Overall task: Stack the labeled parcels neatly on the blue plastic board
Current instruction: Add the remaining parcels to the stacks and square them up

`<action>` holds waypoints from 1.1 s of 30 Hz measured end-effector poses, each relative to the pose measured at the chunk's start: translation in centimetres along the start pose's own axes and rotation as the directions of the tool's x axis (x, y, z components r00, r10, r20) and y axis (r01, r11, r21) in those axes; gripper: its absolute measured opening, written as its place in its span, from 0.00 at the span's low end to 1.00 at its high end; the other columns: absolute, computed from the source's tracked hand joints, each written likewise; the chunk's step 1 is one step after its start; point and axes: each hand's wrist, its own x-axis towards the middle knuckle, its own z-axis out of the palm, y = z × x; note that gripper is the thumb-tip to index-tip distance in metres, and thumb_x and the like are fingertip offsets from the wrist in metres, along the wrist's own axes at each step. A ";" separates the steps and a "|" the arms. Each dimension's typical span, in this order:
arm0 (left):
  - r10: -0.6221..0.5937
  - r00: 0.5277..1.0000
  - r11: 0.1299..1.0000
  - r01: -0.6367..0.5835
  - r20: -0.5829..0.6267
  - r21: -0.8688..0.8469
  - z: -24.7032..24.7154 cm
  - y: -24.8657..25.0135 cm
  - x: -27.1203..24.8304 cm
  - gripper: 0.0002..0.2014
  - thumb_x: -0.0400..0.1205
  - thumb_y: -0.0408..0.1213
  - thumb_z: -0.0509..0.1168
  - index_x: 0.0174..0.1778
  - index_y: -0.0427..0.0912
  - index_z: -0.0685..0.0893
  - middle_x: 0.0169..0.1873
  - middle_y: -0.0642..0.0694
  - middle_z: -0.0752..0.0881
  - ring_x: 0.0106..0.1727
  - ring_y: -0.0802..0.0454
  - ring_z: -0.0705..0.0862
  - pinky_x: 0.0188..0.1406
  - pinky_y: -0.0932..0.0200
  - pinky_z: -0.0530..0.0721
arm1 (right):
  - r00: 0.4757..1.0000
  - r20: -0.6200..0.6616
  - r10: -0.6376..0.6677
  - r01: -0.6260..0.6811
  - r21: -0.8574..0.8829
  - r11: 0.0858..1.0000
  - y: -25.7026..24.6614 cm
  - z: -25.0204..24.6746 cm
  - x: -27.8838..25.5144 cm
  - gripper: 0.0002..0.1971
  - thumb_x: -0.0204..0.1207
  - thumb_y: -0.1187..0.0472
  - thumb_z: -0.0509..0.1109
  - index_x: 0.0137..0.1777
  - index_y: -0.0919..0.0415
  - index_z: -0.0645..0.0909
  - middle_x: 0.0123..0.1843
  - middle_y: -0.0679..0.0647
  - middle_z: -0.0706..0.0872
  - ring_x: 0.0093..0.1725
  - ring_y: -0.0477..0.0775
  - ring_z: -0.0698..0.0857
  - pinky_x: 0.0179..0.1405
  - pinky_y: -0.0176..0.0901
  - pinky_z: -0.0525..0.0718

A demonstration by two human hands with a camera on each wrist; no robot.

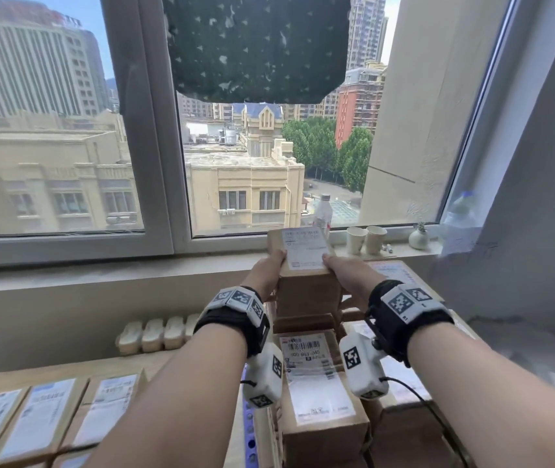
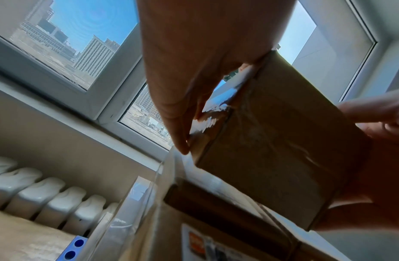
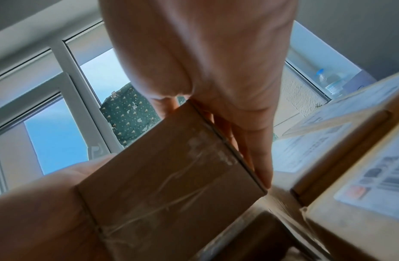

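From my head camera, my left hand (image 1: pixel 267 272) and right hand (image 1: pixel 345 270) clasp a labeled parcel (image 1: pixel 303 255) by its sides, label up, long axis running away from me, atop the parcel stack (image 1: pixel 320 383). The blue plastic board (image 1: pixel 248 430) is mostly hidden.

Left wrist: my fingers (image 2: pixel 178 123) press the parcel's (image 2: pixel 279 141) taped end.

Right wrist: my fingers (image 3: pixel 256 150) grip the parcel's (image 3: pixel 171 167) side; labels nearby are blurred.

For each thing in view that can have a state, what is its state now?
Top parcel: label up, held at both sides above the stack.
Left hand: grips its left side.
Right hand: grips its right side.
Paper cups: upright on the sill.
Clear bottle: upright, capped.
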 end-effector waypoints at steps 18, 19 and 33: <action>-0.002 0.998 1.000 0.002 -0.069 0.010 0.5 -1.4 1.2 0.24 0.88 0.51 0.53 0.64 0.34 0.82 0.47 0.42 0.86 0.38 0.53 0.82 0.33 0.62 0.77 | 0.994 0.000 -0.106 0.103 -0.222 0.970 1.4 -0.6 1.8 0.30 0.86 0.43 0.55 0.73 0.68 0.74 0.69 0.63 0.80 0.68 0.62 0.79 0.74 0.57 0.73; -0.008 0.998 1.000 0.008 -0.065 0.010 0.5 -1.4 1.2 0.25 0.88 0.51 0.53 0.65 0.34 0.82 0.49 0.41 0.86 0.39 0.52 0.83 0.35 0.61 0.78 | 0.995 0.002 -0.101 0.099 -0.218 0.971 1.5 -0.6 1.9 0.30 0.86 0.42 0.55 0.73 0.68 0.74 0.69 0.63 0.81 0.67 0.62 0.80 0.73 0.57 0.74; 0.016 0.990 0.990 0.004 -0.137 0.142 0.9 0.6 -1.8 0.27 0.90 0.51 0.52 0.80 0.36 0.69 0.77 0.39 0.73 0.75 0.44 0.72 0.72 0.52 0.69 | 0.927 -0.029 -0.374 0.313 -0.487 0.815 0.2 -1.0 -1.1 0.27 0.87 0.46 0.58 0.80 0.61 0.67 0.77 0.58 0.75 0.75 0.60 0.74 0.70 0.49 0.71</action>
